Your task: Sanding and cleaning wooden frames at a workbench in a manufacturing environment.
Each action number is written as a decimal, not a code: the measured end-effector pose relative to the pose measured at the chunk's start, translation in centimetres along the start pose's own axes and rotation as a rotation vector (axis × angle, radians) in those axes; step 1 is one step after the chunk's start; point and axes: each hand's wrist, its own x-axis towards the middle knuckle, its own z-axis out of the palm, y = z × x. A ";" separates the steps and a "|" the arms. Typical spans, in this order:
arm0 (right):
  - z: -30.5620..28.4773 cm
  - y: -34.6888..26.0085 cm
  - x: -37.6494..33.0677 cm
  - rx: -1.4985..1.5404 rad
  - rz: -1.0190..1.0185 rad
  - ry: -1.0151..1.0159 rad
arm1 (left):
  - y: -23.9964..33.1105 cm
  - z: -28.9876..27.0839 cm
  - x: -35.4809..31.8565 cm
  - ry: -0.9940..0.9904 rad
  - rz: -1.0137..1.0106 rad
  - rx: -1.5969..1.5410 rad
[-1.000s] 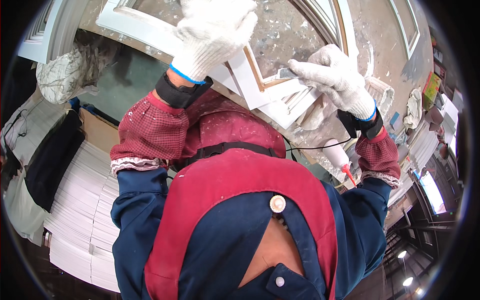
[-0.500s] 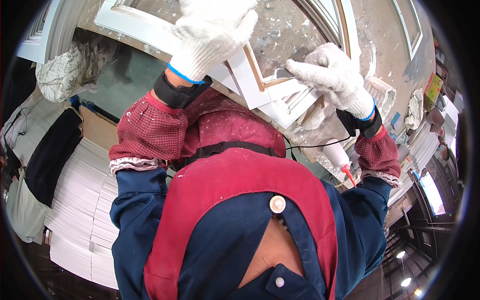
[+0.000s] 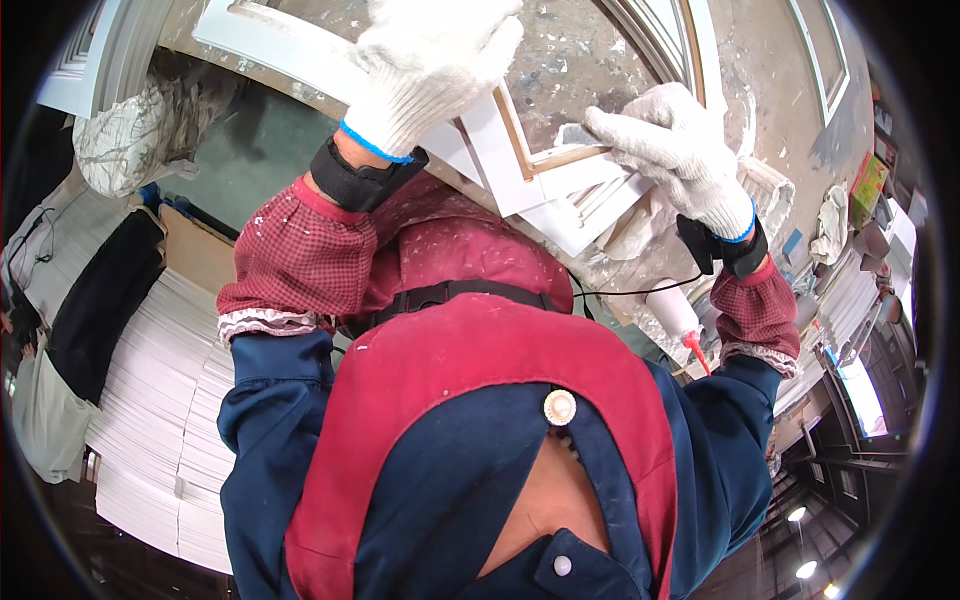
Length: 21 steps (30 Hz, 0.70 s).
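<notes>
Pinching a thin, flat, grey-white piece (image 3: 573,135), the right hand (image 3: 678,152) in a white knitted glove has its fingers bent together. The left hand (image 3: 428,75), gloved in the same way, is at the far left; its fingertips are hidden, so I cannot tell whether it holds something. Between the two hands is the near corner of a white, straight-edged frame (image 3: 490,152) with a narrow brown strip (image 3: 567,156) along its inner side. Compared with a moment ago, the right hand has shifted slightly farther, and the piece, which overlapped the strip, is now just beyond it, leaving more of the strip visible. I judge that the work remains at this corner, because the left hand and the frame have almost not moved. The frame lies on a grey, paint-spotted counter (image 3: 565,88). Nearer, at right, is a white bottle with a red pointed nozzle (image 3: 674,312); at near left, a stack of thin white boards (image 3: 150,420).
</notes>
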 end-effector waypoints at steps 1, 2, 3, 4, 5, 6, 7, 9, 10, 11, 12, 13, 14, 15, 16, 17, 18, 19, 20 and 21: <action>0.0 0.0 -0.1 -0.010 0.013 0.002 | -0.1 0.0 0.0 0.004 0.021 0.008; 0.1 0.1 -0.2 -0.011 0.014 0.003 | -0.1 0.0 0.0 0.007 0.041 0.017; 0.2 0.4 -0.3 -0.037 -0.030 0.044 | -0.1 0.0 0.1 0.008 0.041 0.016; 0.2 0.5 -0.3 -0.061 -0.076 0.084 | -0.1 0.0 0.1 0.001 0.043 0.020; 0.0 0.2 -0.1 -0.060 -0.077 0.083 | -0.1 -0.1 0.1 -0.006 0.045 0.024; -0.4 -0.5 0.2 0.033 0.204 -0.013 | -0.1 -0.1 0.0 -0.007 0.045 0.026; -0.7 -1.1 0.5 0.126 0.484 -0.109 | 0.0 -0.1 0.0 -0.010 0.029 0.018; -0.9 -1.5 0.8 0.112 0.479 -0.155 | 0.0 -0.3 -0.1 -0.013 0.013 0.015; -0.9 -1.7 0.7 0.097 0.478 -0.192 | 0.1 -0.3 -0.1 -0.019 -0.002 0.001; -1.0 -1.0 0.4 0.098 0.479 -0.190 | 0.1 -0.3 -0.1 -0.024 -0.017 -0.013; -1.1 0.2 -0.2 -0.031 0.231 -0.204 | 0.1 -0.2 -0.1 -0.024 -0.017 -0.015; -1.1 1.1 -0.5 -0.158 -0.019 -0.216 | 0.0 0.0 -0.1 -0.018 0.004 0.006; -1.0 1.5 -0.5 -0.157 -0.017 -0.215 | 0.0 0.1 -0.1 -0.012 0.026 0.026; -0.8 1.7 -0.5 -0.194 -0.168 -0.182 | 0.1 0.1 -0.1 -0.012 0.025 0.024; -0.7 1.9 -0.4 -0.228 -0.322 -0.152 | 0.1 -0.1 -0.2 -0.029 0.003 0.016; -0.8 1.8 -0.4 -0.227 -0.323 -0.153 | 0.2 -0.2 -0.2 -0.046 -0.020 0.008; -1.0 1.6 -0.4 -0.166 -0.147 -0.213 | 0.2 -0.2 -0.2 -0.047 -0.020 0.009; -1.0 1.5 -0.5 -0.106 0.031 -0.270 | 0.1 -0.1 -0.2 -0.037 -0.008 0.015; -0.9 1.4 -0.6 -0.106 0.031 -0.270 | 0.0 0.0 -0.2 -0.028 0.005 0.021; -0.8 1.4 -0.6 -0.127 0.011 -0.237 | 0.0 0.0 -0.1 -0.028 0.005 0.020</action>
